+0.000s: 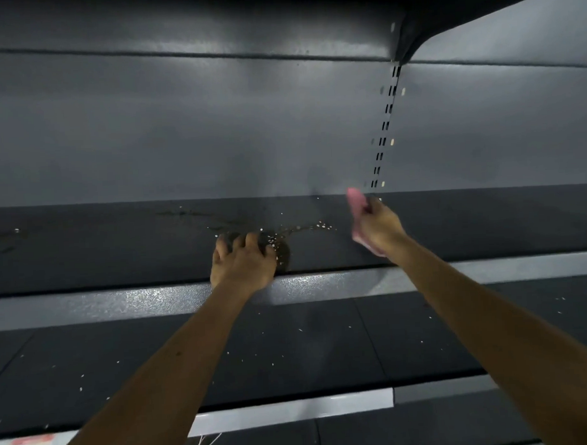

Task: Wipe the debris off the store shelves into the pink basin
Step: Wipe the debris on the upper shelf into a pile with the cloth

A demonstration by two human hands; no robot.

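Debris lies scattered on the shelf beside the left hand, whose fingers are curled; on what, I cannot tell. The right hand grips something blurred, probably the pink basin. Sweeping seems underway; next, the basin must sit under the shelf edge.

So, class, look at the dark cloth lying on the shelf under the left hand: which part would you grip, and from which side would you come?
Grip the dark cloth by its bunched top, coming from above over the front edge of the shelf. It lies low, so only its top is free. The left hand holds it that way, fingers curled over it.
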